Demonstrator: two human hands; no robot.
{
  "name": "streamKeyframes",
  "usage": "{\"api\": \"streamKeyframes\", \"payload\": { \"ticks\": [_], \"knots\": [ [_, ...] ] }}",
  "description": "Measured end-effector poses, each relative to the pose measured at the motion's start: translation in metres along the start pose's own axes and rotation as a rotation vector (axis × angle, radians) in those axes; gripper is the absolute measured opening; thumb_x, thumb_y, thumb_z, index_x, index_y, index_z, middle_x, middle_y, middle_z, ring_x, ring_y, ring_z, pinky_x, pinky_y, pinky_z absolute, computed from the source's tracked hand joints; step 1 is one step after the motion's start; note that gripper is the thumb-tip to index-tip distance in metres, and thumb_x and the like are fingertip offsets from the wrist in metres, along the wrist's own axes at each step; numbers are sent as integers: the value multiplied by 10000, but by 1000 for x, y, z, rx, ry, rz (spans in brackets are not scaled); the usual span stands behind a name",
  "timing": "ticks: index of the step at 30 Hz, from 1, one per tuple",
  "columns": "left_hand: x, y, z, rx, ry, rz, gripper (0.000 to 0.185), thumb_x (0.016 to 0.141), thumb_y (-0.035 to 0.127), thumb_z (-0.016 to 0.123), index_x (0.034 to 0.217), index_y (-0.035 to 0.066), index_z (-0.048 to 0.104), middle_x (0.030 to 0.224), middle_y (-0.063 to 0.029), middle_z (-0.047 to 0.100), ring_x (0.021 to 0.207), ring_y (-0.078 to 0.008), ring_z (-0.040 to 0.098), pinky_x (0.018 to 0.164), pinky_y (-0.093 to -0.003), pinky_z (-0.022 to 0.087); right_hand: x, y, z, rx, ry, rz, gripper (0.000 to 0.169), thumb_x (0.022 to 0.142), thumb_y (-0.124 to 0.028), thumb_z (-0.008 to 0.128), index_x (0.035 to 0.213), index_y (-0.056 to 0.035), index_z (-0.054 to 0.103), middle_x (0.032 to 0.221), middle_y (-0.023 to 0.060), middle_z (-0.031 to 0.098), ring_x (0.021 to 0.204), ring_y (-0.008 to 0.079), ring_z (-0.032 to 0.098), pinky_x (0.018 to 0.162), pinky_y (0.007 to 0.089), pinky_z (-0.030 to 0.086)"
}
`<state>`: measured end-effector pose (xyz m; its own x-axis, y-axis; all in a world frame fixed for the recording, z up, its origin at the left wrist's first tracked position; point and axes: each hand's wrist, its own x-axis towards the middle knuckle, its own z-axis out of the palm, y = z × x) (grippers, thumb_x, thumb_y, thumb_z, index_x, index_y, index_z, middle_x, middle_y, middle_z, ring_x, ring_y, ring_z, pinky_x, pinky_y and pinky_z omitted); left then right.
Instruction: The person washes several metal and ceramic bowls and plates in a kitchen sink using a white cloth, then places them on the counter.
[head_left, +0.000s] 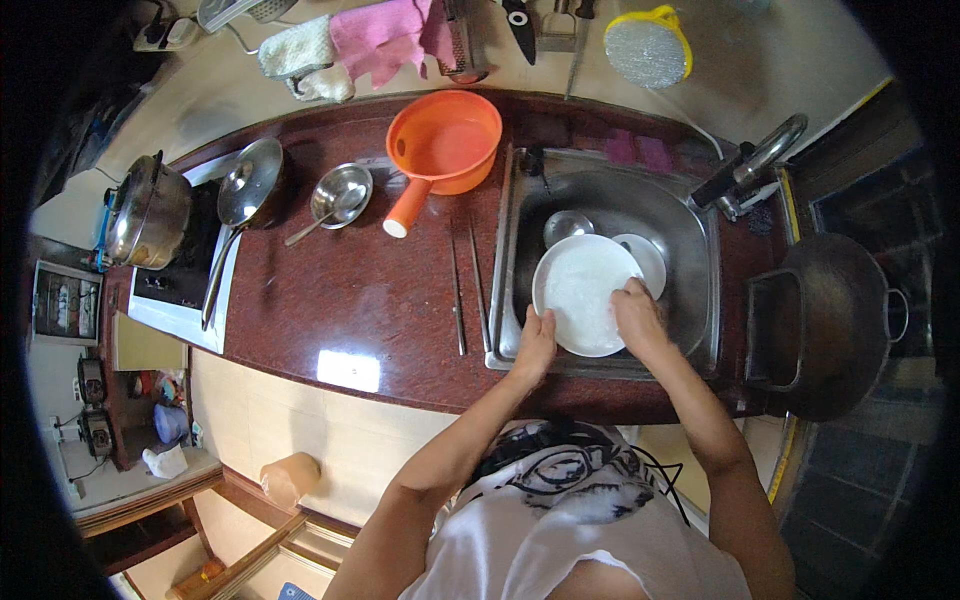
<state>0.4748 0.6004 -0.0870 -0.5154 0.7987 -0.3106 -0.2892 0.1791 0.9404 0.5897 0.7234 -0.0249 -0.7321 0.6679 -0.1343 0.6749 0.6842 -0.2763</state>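
A white round plate (581, 289) is over the stainless steel sink (679, 341), face up. My left hand (538, 341) grips its lower left rim. On its right side my right hand (637, 315) rests with curled fingers against the plate's face; whether it holds anything small is hidden. Behind the plate, in the basin, lie a smaller white dish (646, 261) and a metal bowl or ladle (568, 225), both partly covered. The chrome faucet (769, 154) stands at the sink's back right corner.
Left of the sink are metal chopsticks (455, 300), an orange dipper (450, 142), a steel bowl (341, 195) with a spoon, a lidded pan (251, 184) and a steel pot (150, 214) by the cooktop. A large wok (832, 330) stands at right.
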Motion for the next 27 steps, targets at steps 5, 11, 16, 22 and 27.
{"api": "streamKeyframes", "payload": {
  "ticks": [5,11,16,22,27],
  "knots": [
    [0,4,0,-34,67,18,386,910,284,319,1128,-32,353,1013,-140,475,934,-196,439,832,-287,348,-12,-1,25,298,62,-261,82,679,-28,508,733,-10,566,751,157,507,765,311,512,666,376,412],
    [1,2,-1,35,17,-48,392,912,310,300,1103,-28,358,999,-143,479,920,-203,447,818,-301,357,10,-31,38,513,72,-324,54,676,-25,548,725,-3,550,753,134,521,725,304,525,633,360,423],
    [-2,4,2,182,52,48,435,907,328,304,1130,-43,342,1021,-163,477,930,-224,463,824,-302,359,67,-30,45,486,360,-569,60,679,-12,521,736,-5,538,735,130,510,710,309,517,637,381,422],
    [5,0,-3,11,43,-118,454,896,363,303,1166,-2,277,1057,-179,449,907,-253,505,678,-340,477,74,7,14,-105,263,-314,92,685,-26,471,706,-15,559,814,135,520,815,279,518,686,377,453],
    [8,4,0,-218,-29,-210,449,880,410,283,1163,64,232,1070,-162,426,845,-277,551,486,-366,541,35,17,20,-219,-77,-169,121,687,-30,478,722,10,587,821,175,556,847,293,541,707,362,466]
  ]
}}
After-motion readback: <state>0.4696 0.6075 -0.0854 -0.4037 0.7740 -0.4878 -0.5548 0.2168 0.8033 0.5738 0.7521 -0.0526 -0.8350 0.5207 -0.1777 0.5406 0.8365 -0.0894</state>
